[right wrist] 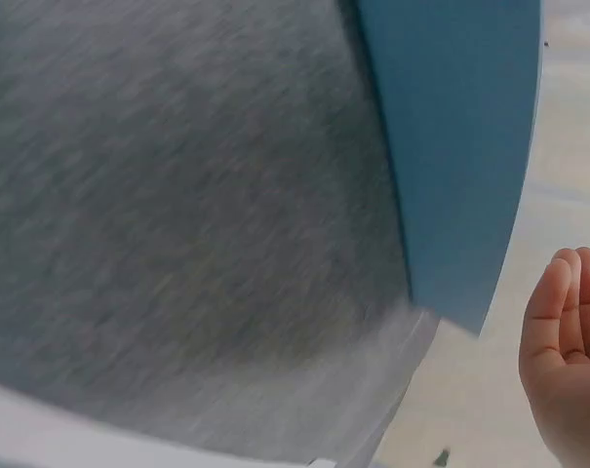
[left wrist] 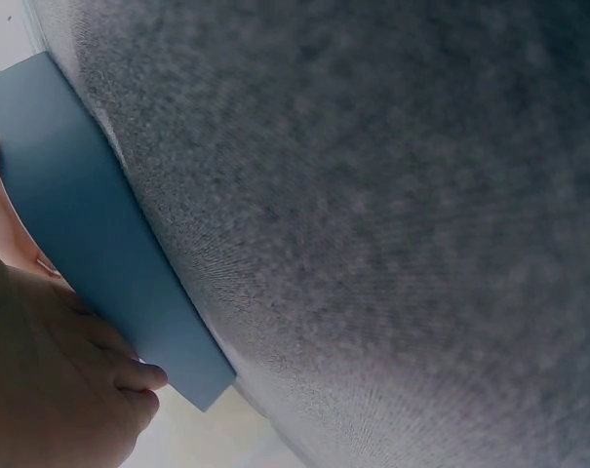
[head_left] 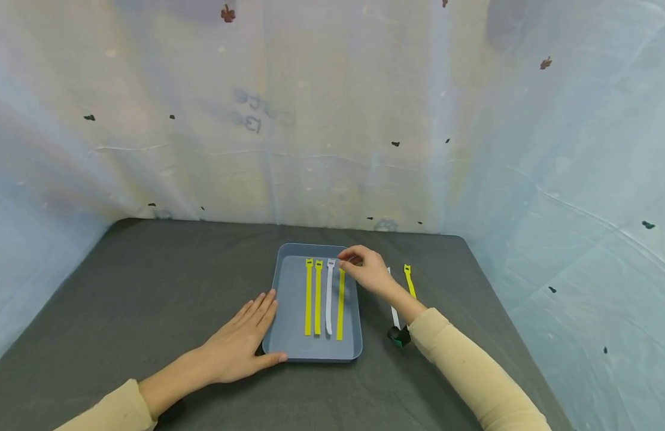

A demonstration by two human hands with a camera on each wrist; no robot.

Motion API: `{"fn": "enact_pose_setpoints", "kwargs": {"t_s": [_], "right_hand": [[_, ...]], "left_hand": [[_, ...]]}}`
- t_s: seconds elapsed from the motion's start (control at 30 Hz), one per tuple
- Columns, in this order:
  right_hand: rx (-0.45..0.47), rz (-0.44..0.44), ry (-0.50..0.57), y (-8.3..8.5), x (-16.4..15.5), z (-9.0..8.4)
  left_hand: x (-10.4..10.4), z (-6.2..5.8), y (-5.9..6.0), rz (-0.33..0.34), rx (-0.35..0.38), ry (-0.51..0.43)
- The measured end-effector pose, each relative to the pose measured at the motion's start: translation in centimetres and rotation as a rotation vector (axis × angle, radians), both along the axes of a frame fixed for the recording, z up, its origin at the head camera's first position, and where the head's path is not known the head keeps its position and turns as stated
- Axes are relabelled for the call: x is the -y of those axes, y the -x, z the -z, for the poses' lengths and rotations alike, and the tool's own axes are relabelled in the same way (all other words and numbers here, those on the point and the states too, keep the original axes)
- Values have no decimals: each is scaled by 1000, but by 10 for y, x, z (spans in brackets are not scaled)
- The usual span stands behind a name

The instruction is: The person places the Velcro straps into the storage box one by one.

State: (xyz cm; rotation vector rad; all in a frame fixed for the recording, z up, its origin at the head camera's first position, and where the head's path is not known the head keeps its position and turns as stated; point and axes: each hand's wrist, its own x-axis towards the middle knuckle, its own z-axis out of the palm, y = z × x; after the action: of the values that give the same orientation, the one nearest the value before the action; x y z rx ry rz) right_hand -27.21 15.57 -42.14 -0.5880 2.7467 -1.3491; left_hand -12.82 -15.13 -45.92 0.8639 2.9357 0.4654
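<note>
Grey table (head_left: 149, 287); head view alone shows straps (head_left: 340, 304) inside tray (head_left: 289, 299).

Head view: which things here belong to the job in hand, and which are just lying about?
In hand:
tray, steadied by left hand
fourth strap, its top at right hand
three straps laid in tray
yellow strap and white strap beside tray

Lying about:
grey table cover
backdrop sheet

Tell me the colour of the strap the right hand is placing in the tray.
Yellow strap, clearest in the head view.

Blue-grey tray (head_left: 289, 299) on grey cloth; three yellow straps, one white strap (head_left: 329, 296) inside, parallel.
</note>
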Motion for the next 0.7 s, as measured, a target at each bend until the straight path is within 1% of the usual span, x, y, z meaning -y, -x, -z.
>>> {"fn": "enact_pose_setpoints", "kwargs": {"t_s": [0.2, 0.5, 0.7], "right_hand": [[7, 45, 15, 2, -23, 5], [0, 111, -2, 3, -49, 11], [1, 135, -31, 8, -69, 22]], "left_hand": [[0, 1, 1, -11, 0, 13], [0, 3, 1, -15, -1, 22], [0, 3, 2, -14, -7, 22]]}}
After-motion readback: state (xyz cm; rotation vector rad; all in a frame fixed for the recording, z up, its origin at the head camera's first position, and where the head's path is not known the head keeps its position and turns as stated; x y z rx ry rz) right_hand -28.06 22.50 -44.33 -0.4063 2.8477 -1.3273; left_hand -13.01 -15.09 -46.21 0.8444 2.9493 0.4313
